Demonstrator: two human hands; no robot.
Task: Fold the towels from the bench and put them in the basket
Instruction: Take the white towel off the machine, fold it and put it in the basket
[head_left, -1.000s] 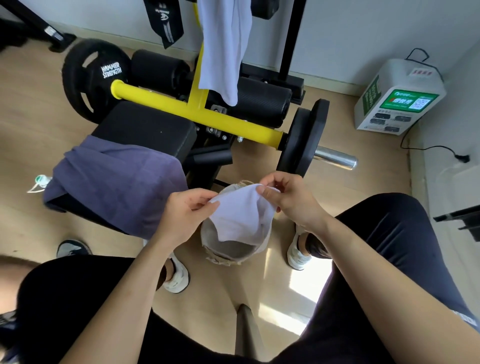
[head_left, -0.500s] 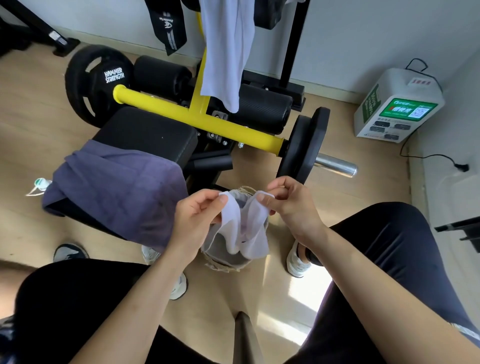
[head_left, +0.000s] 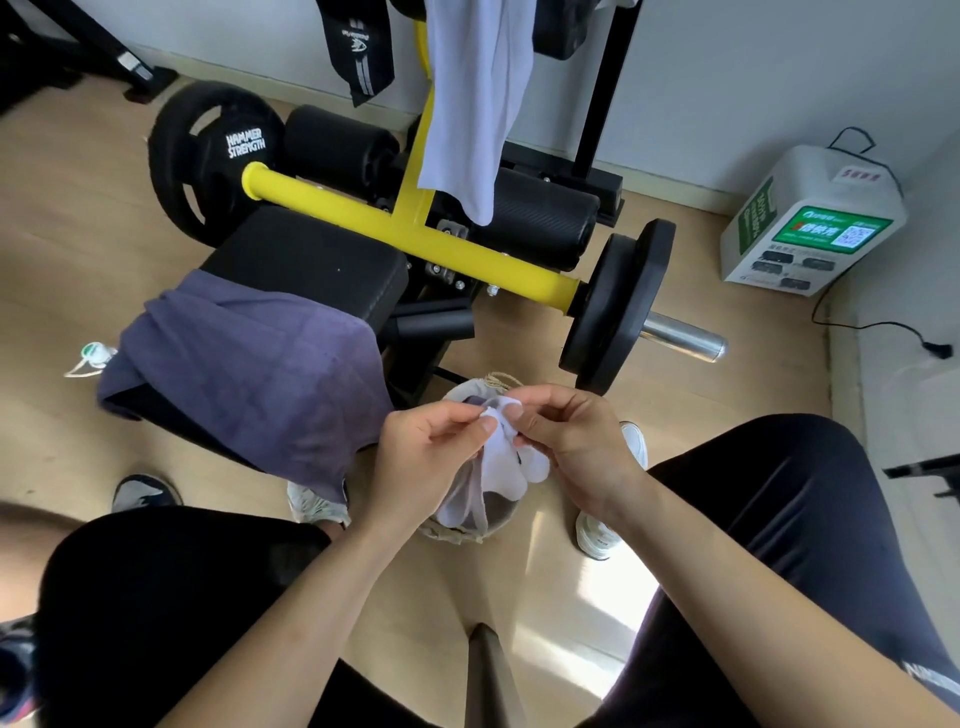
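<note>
A small white towel (head_left: 506, 467) hangs doubled over between my hands, directly above the round beige basket (head_left: 470, 530) on the floor between my feet. My left hand (head_left: 431, 457) pinches the towel's top edge from the left and my right hand (head_left: 571, 441) pinches it from the right, fingertips almost touching. A purple towel (head_left: 249, 364) lies draped over the near end of the black bench (head_left: 311, 260). Another white towel (head_left: 475, 98) hangs from the yellow frame (head_left: 410, 228) at the back.
Black weight plates (head_left: 618, 306) sit on a yellow bar with a steel end (head_left: 685, 340) just behind the basket. A white charging box (head_left: 815, 223) with a cable stands at the right wall. A black strap (head_left: 358, 47) hangs at the top. My knees flank the basket.
My hands have come together, folding the spread white towel in half so it now hangs narrow over the basket. The view has shifted slightly downward.
</note>
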